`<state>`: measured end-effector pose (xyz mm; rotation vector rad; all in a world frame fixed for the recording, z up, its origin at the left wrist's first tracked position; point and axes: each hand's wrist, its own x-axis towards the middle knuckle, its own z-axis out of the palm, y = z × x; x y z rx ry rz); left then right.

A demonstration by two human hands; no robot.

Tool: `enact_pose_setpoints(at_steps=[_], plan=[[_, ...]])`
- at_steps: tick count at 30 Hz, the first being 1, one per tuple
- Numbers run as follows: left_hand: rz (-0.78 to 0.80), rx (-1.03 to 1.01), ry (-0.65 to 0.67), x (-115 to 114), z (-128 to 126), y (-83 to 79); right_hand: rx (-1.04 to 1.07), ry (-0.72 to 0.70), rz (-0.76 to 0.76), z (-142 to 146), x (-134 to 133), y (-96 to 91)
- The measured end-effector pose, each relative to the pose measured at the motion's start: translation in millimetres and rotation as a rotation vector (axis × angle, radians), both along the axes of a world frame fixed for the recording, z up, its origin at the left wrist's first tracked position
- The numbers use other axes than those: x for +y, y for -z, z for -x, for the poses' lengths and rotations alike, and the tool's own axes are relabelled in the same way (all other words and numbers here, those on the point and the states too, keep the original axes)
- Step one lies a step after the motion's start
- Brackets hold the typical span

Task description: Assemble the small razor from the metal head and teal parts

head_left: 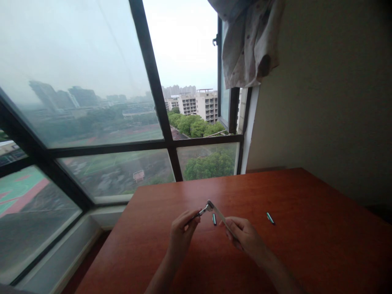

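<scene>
My left hand (pixel 182 230) pinches the dark handle of a safety razor (pixel 203 211), whose silver neck and head point up and to the right. Closed around a long, flat, pale strip (pixel 220 215) is my right hand (pixel 245 234); the strip's exact kind is unclear. The strip's far end meets the razor's head, or lies just in front of it. On the table between the hands lies a small green and black piece (pixel 214 219) that looks like a razor cartridge. A similar piece (pixel 270 218) lies to the right of my right hand.
The reddish-brown wooden table (pixel 159 204) reaches to a dark-framed window (pixel 171 143), with one pane standing open. A cloth (pixel 249 45) hangs at the window's upper right. A plain wall (pixel 321 102) borders the table's far right side.
</scene>
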<state>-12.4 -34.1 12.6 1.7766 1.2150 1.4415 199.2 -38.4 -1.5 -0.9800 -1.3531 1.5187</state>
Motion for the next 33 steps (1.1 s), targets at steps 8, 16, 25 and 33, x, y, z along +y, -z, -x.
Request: enact_pose_setpoints(at_steps=[8,16,25,33], plan=[[-0.009,-0.018,-0.040,-0.8,1.2,-1.5,-0.005,-0.009,0.005,0.0,-0.5,0.2],[0.013,0.011,0.016,1.2,1.2,0.6,0.000,-0.008,0.002,-0.9,1.3,2.2],[-0.005,0.022,0.034,1.1,1.8,1.7,0.010,-0.023,0.023,0.7,-0.7,0.7],[0.004,0.015,-0.007,1.8,2.3,1.7,0.016,-0.032,0.028,0.4,0.6,3.2]])
